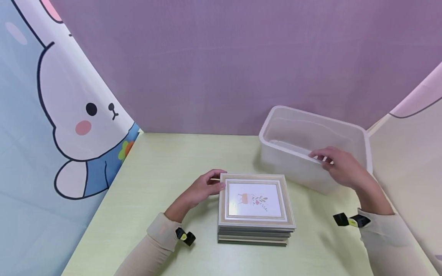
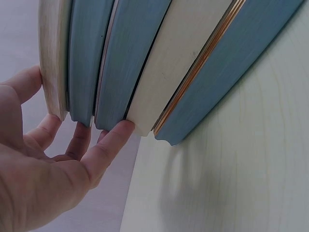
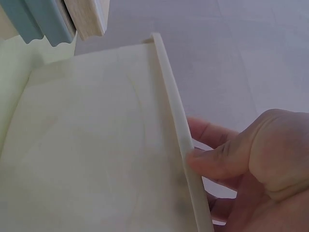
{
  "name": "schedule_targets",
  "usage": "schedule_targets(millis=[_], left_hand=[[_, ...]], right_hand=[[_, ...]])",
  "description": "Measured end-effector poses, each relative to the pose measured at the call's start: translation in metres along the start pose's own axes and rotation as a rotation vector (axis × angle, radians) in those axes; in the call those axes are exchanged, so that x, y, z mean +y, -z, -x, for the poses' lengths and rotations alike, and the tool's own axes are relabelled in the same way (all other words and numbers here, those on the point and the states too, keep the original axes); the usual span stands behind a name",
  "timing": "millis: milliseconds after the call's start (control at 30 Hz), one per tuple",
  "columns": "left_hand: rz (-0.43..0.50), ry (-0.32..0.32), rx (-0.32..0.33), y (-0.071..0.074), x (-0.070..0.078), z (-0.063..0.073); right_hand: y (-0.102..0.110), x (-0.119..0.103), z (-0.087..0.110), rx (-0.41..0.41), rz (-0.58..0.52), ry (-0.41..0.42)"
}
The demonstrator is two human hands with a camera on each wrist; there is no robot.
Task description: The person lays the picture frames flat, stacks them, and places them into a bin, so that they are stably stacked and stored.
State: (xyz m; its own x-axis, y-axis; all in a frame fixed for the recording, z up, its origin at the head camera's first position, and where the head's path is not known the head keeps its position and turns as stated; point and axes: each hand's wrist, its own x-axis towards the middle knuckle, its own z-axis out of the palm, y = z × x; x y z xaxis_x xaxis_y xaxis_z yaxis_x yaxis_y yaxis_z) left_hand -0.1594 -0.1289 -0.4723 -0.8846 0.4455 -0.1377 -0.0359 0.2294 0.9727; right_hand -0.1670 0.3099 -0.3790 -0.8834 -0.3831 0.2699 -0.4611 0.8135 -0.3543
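In the head view a stack of picture frames (image 1: 255, 201) lies on the table, the top one with a pale wood border and a small plant print. My left hand (image 1: 203, 188) is at the stack's far left corner. Its thumb touches the top frame's edge, and its fingers (image 2: 108, 147) reach along the blue and cream frame sides in the left wrist view. To the right stands a translucent white plastic bin (image 1: 293, 163). My right hand (image 1: 345, 168) pinches the bin's near rim (image 3: 176, 111), thumb outside and fingers over the inner side.
The pale green table (image 1: 179, 153) runs back to a purple cloth wall (image 1: 214, 69). On the left hangs a blue cloth (image 1: 24, 161) with a cartoon rabbit. A pale panel (image 1: 411, 161) closes off the right side, close to the bin.
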Motion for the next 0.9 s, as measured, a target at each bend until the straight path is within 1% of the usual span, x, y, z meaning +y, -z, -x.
schedule_targets(millis=[333, 633, 900], left_hand=[[0.003, -0.004, -0.003, 0.000, 0.001, 0.000], [0.001, -0.006, -0.009, 0.000, 0.000, 0.000], [0.012, 0.002, -0.007, 0.000, 0.000, -0.002]], right_hand=[[-0.006, -0.009, -0.019, -0.057, -0.053, -0.029], [-0.014, -0.022, -0.036, -0.060, -0.107, -0.014], [-0.022, -0.034, -0.049, -0.074, -0.122, 0.002]])
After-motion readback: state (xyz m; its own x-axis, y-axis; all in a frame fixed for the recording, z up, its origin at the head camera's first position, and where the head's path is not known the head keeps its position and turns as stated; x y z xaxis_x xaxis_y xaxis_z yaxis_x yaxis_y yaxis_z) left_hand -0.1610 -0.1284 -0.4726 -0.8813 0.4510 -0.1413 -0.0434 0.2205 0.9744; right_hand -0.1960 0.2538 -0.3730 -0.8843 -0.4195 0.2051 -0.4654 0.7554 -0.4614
